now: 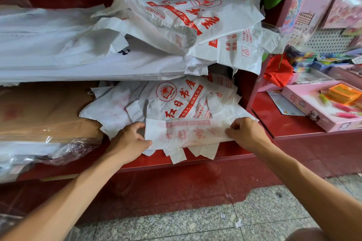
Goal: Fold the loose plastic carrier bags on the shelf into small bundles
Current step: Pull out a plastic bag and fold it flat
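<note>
Nearest lies the speckled stone floor (195, 227), open between the two forearms, running up to the red base of the shelf unit (176, 188). Above it the front lip of the red shelf (231, 154) forms a hard edge, and the handle tabs of the folded bag (188, 133) droop just over that lip.

This bag, white with faded red print showing through, lies flat at the shelf's front edge as a wide band, its long axis running left to right along the lip. The left hand (127, 141) grips its left end, thumb on top and fingers curled under the edge. The right hand (244, 133) pinches the right end, fingers bent narrowly onto the plastic.

Just behind, touching the folded bag, loose white bags with red lettering (176, 100) lie spread over the same shelf level. To their left sits flattened brown cardboard (43, 111) over clear plastic wrap (74, 148), closing that side. To the right a pink upright post (256, 92) walls off the bay; beyond it a red counter (284, 121) carries a pink box (321, 111).

Farther up, a thick stack of white bags (58, 49) overhangs the lower level, with more crumpled printed bags (188, 17) heaped on top, leaving a low gap above the working area.
</note>
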{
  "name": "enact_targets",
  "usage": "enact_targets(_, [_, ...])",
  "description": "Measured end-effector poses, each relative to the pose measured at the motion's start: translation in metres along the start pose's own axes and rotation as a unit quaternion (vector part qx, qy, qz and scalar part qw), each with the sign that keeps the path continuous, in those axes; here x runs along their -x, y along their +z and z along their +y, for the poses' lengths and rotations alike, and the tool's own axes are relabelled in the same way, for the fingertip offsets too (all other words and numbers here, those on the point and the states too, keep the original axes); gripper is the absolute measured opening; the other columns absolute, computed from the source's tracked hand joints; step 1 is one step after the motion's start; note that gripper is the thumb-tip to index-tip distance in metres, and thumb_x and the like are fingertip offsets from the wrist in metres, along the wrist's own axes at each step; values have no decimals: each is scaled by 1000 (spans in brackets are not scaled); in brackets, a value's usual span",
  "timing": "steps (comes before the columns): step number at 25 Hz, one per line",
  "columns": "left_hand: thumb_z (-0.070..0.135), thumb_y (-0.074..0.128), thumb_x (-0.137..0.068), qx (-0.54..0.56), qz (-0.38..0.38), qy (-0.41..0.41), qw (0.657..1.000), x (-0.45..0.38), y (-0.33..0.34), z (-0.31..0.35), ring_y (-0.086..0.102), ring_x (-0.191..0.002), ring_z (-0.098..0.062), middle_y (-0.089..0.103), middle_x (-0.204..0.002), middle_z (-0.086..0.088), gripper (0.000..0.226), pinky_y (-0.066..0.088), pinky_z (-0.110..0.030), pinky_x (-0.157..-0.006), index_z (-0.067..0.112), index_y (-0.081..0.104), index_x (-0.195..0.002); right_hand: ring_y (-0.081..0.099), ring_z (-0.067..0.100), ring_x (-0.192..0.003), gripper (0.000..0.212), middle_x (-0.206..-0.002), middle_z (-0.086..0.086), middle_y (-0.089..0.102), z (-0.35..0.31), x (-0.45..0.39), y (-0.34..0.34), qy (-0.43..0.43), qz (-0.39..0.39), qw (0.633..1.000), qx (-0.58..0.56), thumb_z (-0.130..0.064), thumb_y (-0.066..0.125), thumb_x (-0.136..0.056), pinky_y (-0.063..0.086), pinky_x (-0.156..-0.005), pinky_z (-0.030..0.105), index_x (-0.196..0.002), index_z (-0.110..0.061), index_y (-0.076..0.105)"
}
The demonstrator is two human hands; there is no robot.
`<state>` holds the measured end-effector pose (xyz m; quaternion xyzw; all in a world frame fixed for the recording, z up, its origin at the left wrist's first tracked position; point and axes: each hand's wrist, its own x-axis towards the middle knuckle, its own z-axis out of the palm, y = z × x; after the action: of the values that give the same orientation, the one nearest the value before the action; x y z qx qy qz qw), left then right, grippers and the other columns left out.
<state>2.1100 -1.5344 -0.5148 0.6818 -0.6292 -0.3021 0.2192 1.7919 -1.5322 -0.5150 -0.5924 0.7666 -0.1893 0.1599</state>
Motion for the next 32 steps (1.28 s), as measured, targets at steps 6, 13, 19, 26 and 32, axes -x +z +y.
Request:
enact_targets(6, [27,66,-87,-232,143,205,940,12,13,16,50,-122,-25,53,-134,-3,57,38,-39,-103,17,45,-140,57,22,-100,22,-112,1,63,-26,13,8,-170,142,972,76,-25,54,-94,46,-71,32,-113,-16,60])
enact_targets(13, [45,19,-104,-261,-119,233,929,-3,48,21,-21,-138,2,-17,-158,12,60,-15,-27,-116,27,-5,-156,-14,17,-149,60,-162,-7,-11,-51,23,57,-257,-154,945,130,-51,14,-103,-9,-121,39,-155,-28,-4])
enact_targets(19, [66,33,-87,-292,-134,193,927,-13,21,8,-13,-148,-6,-16,-159,12,88,-5,-29,-118,28,-4,-156,-15,9,-148,88,-159,-13,-15,-11,2,19,-207,-207,943,155,-71,37,-90,-7,-121,33,-155,-31,-7])
enact_targets(26, [30,64,-80,-154,-99,199,963,-15,9,13,27,-145,-12,24,-160,9,87,27,-25,-116,34,20,-155,60,30,-103,40,-110,5,69,-5,-1,13,-269,-12,961,60,-14,58,-80,47,-82,37,-119,-14,63])
enact_targets(32, [20,65,-82,-67,-64,167,982,-24,6,6,47,-130,-8,46,-147,11,73,43,-19,-98,39,37,-146,42,10,-48,26,-56,-3,49,-4,-9,2,-127,42,979,-156,-18,58,-95,28,-44,19,-72,-4,59])
